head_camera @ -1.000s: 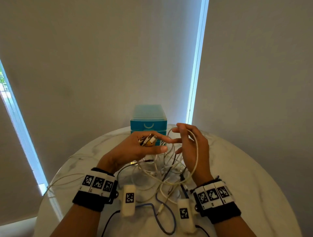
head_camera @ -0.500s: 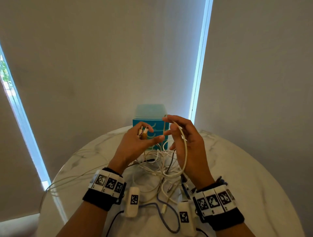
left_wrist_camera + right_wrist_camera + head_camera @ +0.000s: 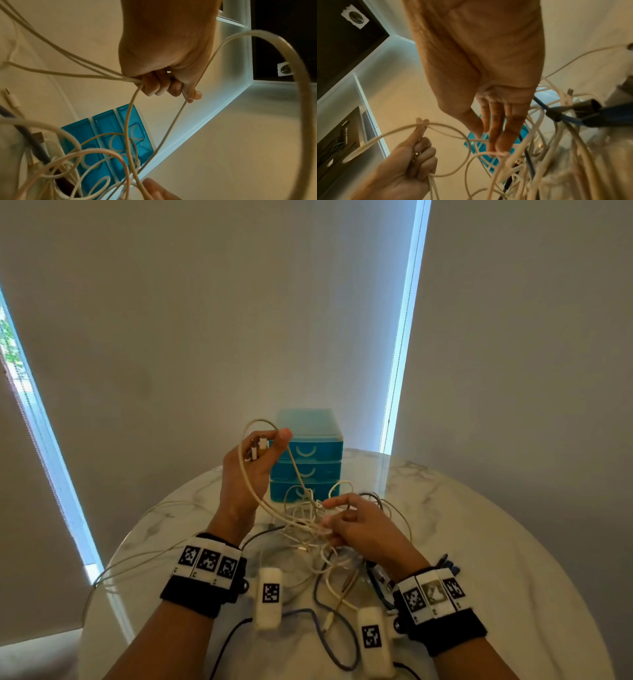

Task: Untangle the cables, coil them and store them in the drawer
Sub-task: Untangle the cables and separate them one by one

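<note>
1. My left hand [image 3: 251,463] is raised above the bench [image 3: 479,542], in front of the top of the blue drawer unit [image 3: 308,460].
2. Its fingers [image 3: 152,86] are curled and clamped on a cream cable [image 3: 263,501]; several connector ends [image 3: 257,447] stick out between thumb and fingers.
3. One loop of that cable arches over the top of my left hand, and its strands run down from the fist to the tangle of cables [image 3: 315,529] on the bench.
4. My right hand [image 3: 359,525] is low, on the right side of that tangle, just in front of the bottom drawer.
5. From the right wrist view its fingers [image 3: 494,128] are straight and close together, pointing down among the cream strands; I cannot tell whether the thumb is pinching one.
6. The tangle is mostly cream and white cables, with a dark blue cable [image 3: 329,642] looping nearer to me between my wrists.
7. A thin pale cable [image 3: 144,556] trails left across the bench towards its edge.
8. The drawer unit stands at the far edge of the bench with all three drawers closed.
9. Both wrists wear black bands with square printed markers [image 3: 207,561].
</note>
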Tool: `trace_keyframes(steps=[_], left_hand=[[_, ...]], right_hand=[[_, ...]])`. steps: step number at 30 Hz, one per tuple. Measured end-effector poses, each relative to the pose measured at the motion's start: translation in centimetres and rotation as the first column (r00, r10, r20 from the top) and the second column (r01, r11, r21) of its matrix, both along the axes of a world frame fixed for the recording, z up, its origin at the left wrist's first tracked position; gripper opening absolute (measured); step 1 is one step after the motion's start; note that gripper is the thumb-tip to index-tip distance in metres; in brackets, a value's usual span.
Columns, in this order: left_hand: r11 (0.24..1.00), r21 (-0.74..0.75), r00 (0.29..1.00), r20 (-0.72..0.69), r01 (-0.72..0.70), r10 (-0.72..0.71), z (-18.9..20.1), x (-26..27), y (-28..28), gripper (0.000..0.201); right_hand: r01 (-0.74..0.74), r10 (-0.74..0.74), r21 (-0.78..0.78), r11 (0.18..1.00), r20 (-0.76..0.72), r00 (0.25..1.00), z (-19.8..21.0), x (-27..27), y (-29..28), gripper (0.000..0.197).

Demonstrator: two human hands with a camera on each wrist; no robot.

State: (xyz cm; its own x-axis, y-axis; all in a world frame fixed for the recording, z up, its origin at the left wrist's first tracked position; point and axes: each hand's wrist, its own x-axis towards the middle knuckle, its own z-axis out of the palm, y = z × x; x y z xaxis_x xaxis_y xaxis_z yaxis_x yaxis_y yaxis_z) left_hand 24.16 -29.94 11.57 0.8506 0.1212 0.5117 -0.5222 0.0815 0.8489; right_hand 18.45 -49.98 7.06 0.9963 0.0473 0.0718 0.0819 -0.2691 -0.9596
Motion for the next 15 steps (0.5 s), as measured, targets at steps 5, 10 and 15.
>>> trace_keyframes(steps=[5, 10, 15], left_hand=[[0.991, 0.029, 0.99, 0.033, 0.134, -0.135, 1.0, -1.2, -0.6, 0.033], [0.926, 0.264, 0.956, 0.037, 0.271, -0.29, 0.9, -2.1, -1.2, 0.028], [0.824, 0.455, 0.94, -0.21, 0.338, -0.27, -0.7, -0.4, -1.3, 0.026]], right_hand=[[0.143, -0.119, -0.059, 0.988, 0.302, 0.946, 1.1, -0.3, 0.8, 0.032], [0.206, -0.13, -0.196, 0.959, 0.34, 0.931, 0.3, -0.1, 0.9, 0.013], [0.371, -0.381, 0.104, 0.923, 0.403, 0.832, 1.2, 0.4, -1.0, 0.009]])
